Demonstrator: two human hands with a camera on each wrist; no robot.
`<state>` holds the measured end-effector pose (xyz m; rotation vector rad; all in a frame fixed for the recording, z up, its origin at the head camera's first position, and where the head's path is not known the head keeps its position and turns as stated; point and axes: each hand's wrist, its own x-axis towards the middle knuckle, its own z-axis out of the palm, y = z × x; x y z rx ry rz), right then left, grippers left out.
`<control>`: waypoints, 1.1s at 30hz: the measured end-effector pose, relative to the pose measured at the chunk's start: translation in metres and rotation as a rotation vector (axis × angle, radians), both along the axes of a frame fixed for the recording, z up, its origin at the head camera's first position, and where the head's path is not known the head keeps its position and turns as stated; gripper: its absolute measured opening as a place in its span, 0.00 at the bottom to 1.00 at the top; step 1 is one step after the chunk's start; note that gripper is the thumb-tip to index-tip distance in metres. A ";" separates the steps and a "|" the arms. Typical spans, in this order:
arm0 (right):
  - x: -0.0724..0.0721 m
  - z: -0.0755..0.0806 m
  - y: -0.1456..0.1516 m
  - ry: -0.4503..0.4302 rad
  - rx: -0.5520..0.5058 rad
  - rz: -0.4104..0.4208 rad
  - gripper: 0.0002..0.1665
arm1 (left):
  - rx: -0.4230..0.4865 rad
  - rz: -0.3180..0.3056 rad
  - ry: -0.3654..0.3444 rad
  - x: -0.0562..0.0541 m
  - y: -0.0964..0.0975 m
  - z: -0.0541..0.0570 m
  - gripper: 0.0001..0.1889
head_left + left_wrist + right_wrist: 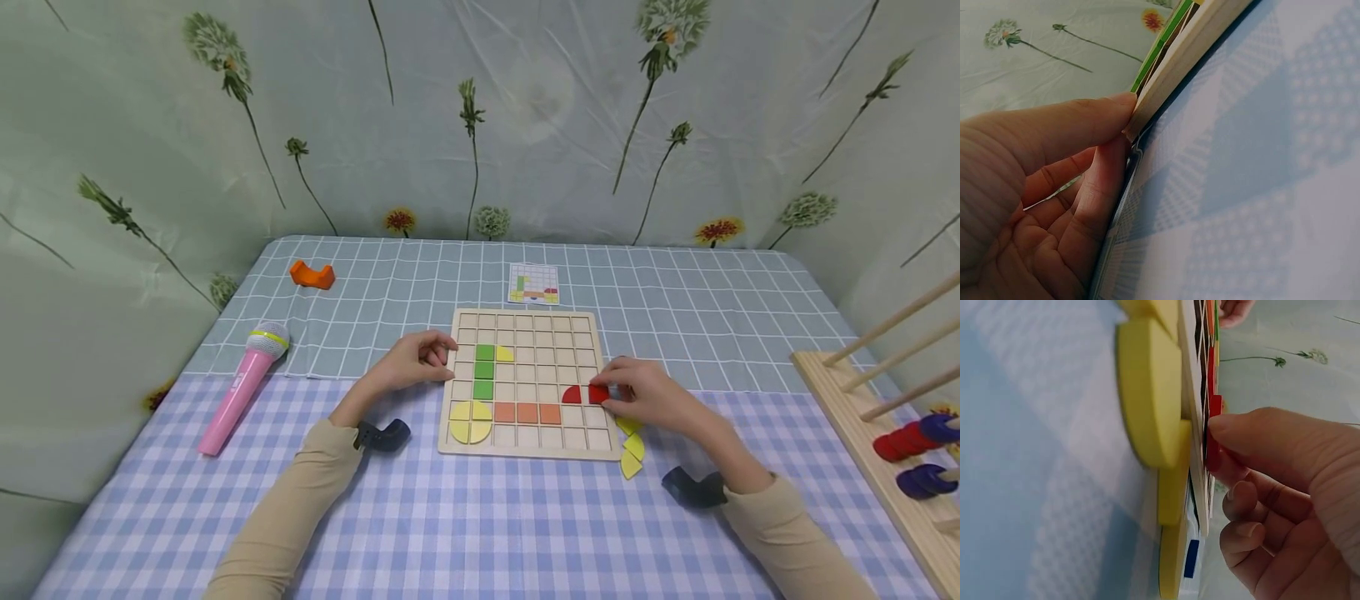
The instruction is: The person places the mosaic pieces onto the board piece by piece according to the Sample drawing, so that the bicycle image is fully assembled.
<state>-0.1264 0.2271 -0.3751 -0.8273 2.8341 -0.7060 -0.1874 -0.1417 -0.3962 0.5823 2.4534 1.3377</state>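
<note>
A wooden grid board (525,333) lies on the table. My left hand (415,361) pinches its left edge between thumb and fingers, as the left wrist view shows. With thumb and fingers my right hand (647,392) holds a red piece (597,394) at the board's right side. Just left of that piece is a red quarter-circle (572,395). Green squares (484,371) stand in a column, with a yellow quarter-circle (505,355) beside the top one. Orange squares (527,412) form a row next to a yellow circle of quarter pieces (470,422).
Loose yellow pieces (633,447) lie off the board's right edge, below my right hand. A pattern card (534,283) is behind the board. Leftward are a pink microphone (238,400) and an orange curved block (312,275). A wooden bead frame (862,425) stands far right.
</note>
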 end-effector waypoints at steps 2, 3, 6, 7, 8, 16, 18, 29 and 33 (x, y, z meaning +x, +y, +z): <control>0.000 -0.001 -0.001 0.005 0.001 0.000 0.17 | 0.002 0.000 -0.001 0.000 0.000 0.000 0.22; 0.000 -0.001 -0.002 0.009 -0.001 0.000 0.17 | 0.002 0.001 -0.003 0.000 0.000 0.000 0.22; 0.000 -0.002 -0.004 0.013 -0.007 -0.002 0.16 | 0.005 0.003 -0.009 0.000 -0.001 0.000 0.22; 0.000 -0.003 -0.004 0.015 -0.009 -0.006 0.16 | 0.004 0.004 -0.011 0.000 -0.001 0.000 0.22; 0.000 -0.003 -0.004 0.016 -0.010 -0.008 0.16 | 0.005 0.003 -0.011 0.000 -0.001 0.000 0.22; 0.001 -0.004 -0.007 0.032 -0.048 -0.017 0.15 | 0.016 -0.007 -0.002 0.000 -0.002 0.001 0.22; 0.001 -0.005 -0.008 0.038 -0.057 -0.008 0.15 | 0.016 -0.002 -0.005 0.000 -0.002 0.001 0.22; 0.003 0.001 -0.006 -0.004 -0.045 -0.044 0.15 | 0.002 0.002 -0.005 0.001 -0.002 0.001 0.22; 0.004 0.007 0.001 0.007 -0.046 -0.078 0.15 | 0.010 -0.004 -0.002 0.000 -0.001 0.000 0.22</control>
